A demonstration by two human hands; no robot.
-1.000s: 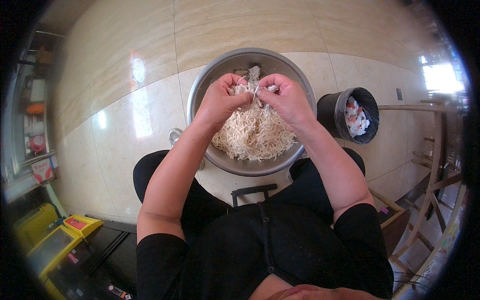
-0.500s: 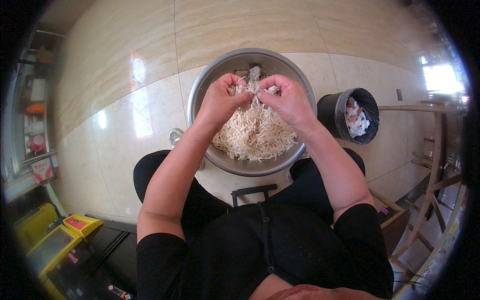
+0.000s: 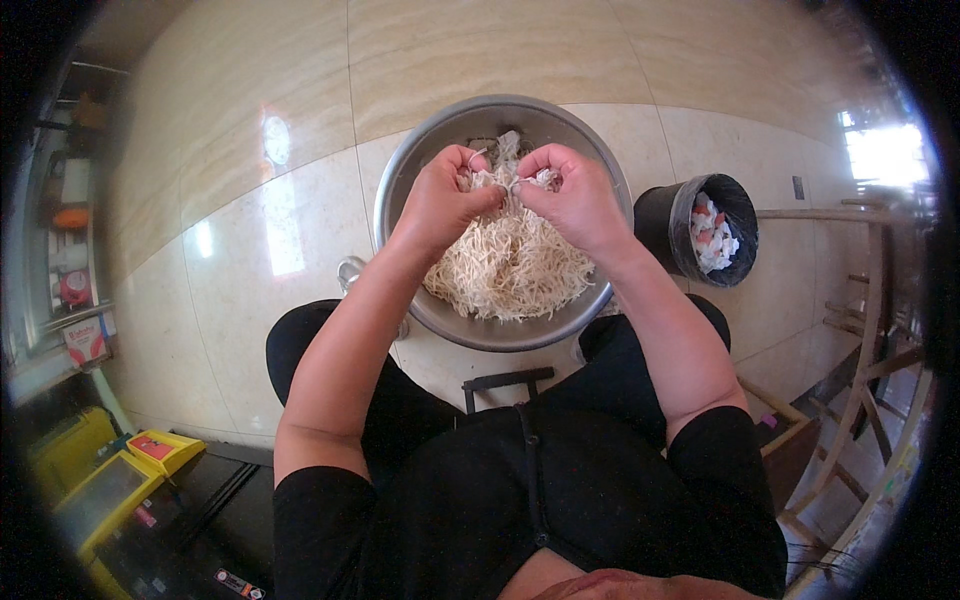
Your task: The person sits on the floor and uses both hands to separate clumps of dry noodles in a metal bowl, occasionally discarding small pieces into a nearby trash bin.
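Note:
A wide metal basin (image 3: pixel 570 130) on the floor holds a heap of thin, pale cream strands (image 3: pixel 510 275). Over its far half, my left hand (image 3: pixel 440 200) and my right hand (image 3: pixel 580 205) face each other, thumbs nearly meeting. Each hand pinches part of a whitish, stringy clump (image 3: pixel 508 165), whose kind I cannot make out. More of that whitish stuff shows beyond the fingertips, against the basin's far wall. The palms and fingers hide part of the clump.
Right of the basin stands a black bin (image 3: pixel 665 230) lined with plastic, with white and reddish scraps inside. Wooden chair-like frames (image 3: pixel 870 330) stand farther right. At lower left are a yellow case (image 3: pixel 165 450) and a dark surface. Crowded shelves (image 3: pixel 75 220) line the left edge.
My thumbs have drawn slightly apart, and the fingers have shifted a little on the whitish clump. The basin and its heap look the same.

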